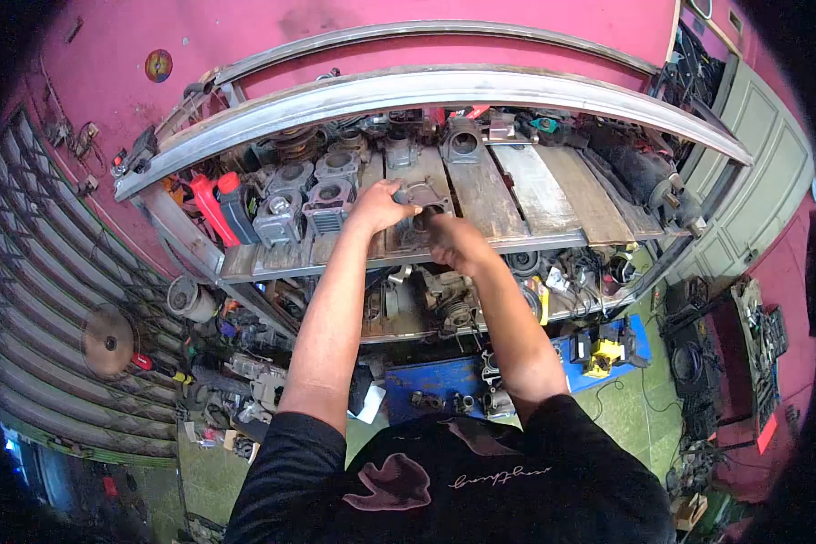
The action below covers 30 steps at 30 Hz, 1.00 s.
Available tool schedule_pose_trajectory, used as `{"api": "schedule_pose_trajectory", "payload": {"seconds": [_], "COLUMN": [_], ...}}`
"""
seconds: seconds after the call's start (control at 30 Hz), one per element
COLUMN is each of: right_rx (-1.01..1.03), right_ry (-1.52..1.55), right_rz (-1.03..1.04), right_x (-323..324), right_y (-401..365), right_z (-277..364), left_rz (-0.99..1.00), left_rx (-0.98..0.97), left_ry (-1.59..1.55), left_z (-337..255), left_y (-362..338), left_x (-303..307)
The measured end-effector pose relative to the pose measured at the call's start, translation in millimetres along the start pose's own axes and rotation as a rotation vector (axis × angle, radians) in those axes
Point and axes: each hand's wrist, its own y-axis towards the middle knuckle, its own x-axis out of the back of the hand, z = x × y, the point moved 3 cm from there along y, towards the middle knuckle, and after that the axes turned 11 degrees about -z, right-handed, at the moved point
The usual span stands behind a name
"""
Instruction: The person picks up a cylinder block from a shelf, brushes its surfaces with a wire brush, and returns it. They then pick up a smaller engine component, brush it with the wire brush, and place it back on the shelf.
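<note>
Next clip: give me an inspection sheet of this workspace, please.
Surface: plank shelf, worn wood.
Job's things: grey casting on the plank shelf.
Clutter: cylinders left of the casting; parts on the lower shelf.
Hands: left hand grips the casting's top; right hand at its front, grip unclear.
Cables: wires at the lower shelf's right.
Surroundings: pink wall, door, shutter.

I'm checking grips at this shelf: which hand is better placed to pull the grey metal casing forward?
Probably the left hand: its fingers curl over the top of the metal casing. The right hand sits lower, at the front edge of the shelf, against the casing's near side.
</note>
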Motion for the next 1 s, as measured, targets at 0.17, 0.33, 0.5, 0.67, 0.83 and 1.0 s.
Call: {"api": "schedule_pose_trajectory", "payload": {"seconds": [0.17, 0.33, 0.5, 0.67, 0.83, 1.0], "right_rx": [-0.408, 0.065, 0.298, -0.103, -0.488, -0.247], "right_ry": [0.949, -0.005, -1.085, 0.373, 1.943, 1.393], "right_rz": [-0.042, -0.193, -0.093, 0.027, 0.395, 0.042], "right_x": [1, 4, 6, 9, 20, -11], "right_y": [-42, -45, -39, 1, -19, -30], "right_z": [-7, -4, 57, 15, -12, -21], "left_rz": [0.007, 0.009, 0.014, -0.058, -0.01, -0.009], "left_rx": [0.044, 0.033, 0.002, -0.026, -0.013, -0.024], "left_ry": [0.016, -0.062, -0.106, 0.01, -0.03, -0.024], "left_z": [3, 6, 14, -2, 5, -1], "left_y": [2, 0, 6, -1, 7, 0], "left_x": [-6, -3, -12, -1, -4, 0]}}
